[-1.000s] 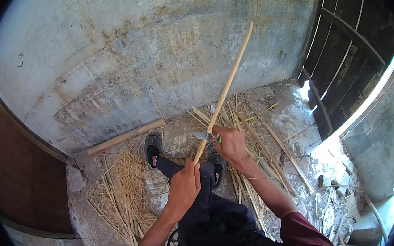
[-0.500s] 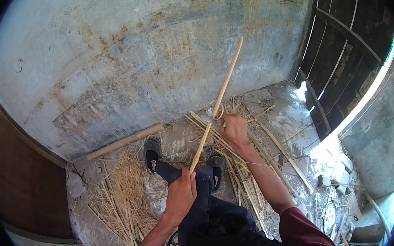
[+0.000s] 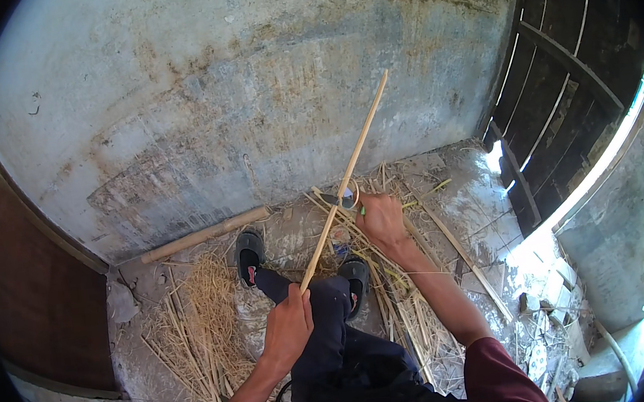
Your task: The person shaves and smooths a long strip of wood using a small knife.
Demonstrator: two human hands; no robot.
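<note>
A long pale bamboo stick (image 3: 350, 169) slants from my lap up toward the wall. My left hand (image 3: 288, 328) grips its lower end above my dark-trousered knees. My right hand (image 3: 380, 218) holds a small knife with a green handle against the stick partway up, where a thin shaving curls off in a loop (image 3: 348, 194). My feet in black sandals (image 3: 250, 254) rest on the concrete floor.
A stained concrete wall (image 3: 249, 92) stands close in front. A thick bamboo pole (image 3: 205, 234) lies along its base. Shavings and split strips (image 3: 194, 322) litter the floor on both sides of my legs. A dark wooden gate (image 3: 560, 93) and rubble (image 3: 550, 311) are on the right.
My right hand with the knife has slid up the stick away from me, peeling off a curl. The stick now points lower. My left hand has drawn back toward my lap.
</note>
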